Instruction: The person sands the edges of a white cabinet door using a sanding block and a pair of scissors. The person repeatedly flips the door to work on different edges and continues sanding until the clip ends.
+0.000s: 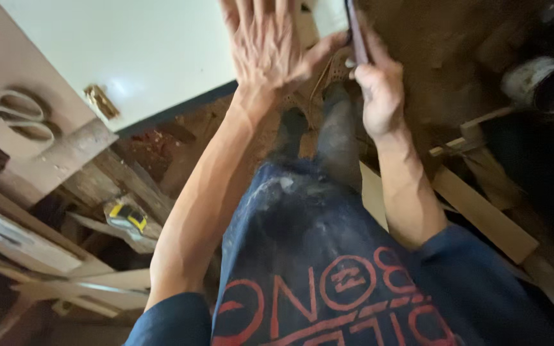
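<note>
1. Sawdust-brown floor (444,57) down below me, littered with timber offcuts, and one big pale panel (129,45) filling the upper left of my view.
2. Left hand (264,41) is up against that panel's edge, flat and spread, fingers apart, gripping nothing. I count four fingers running out of the top of the shot and one thumb angled toward my other hand.
3. Right hand (379,90) is closed around one dark, narrow tool (356,29), upright, its top end cut off by the frame. What sort of tool it is, I can't tell.
4. That tool stands just beside my left thumb, at the panel's right edge, above my feet.
5. Two dark shoes (328,128) show between my forearms, on a patch of woven matting.
6. One pair of scissors (17,115), pale handles, lies on a board at far left, well apart from both hands.
7. One small brass-coloured fitting (100,101) sits on the panel near its lower edge.
8. One tape measure (127,216), yellow and black, rests among the stacked planks at lower left.
9. One round pale can (540,83) stands at upper right, dark inside.
10. One long light plank (482,211) runs diagonally past my right elbow, with a few more boards beside it, too jumbled to count.
</note>
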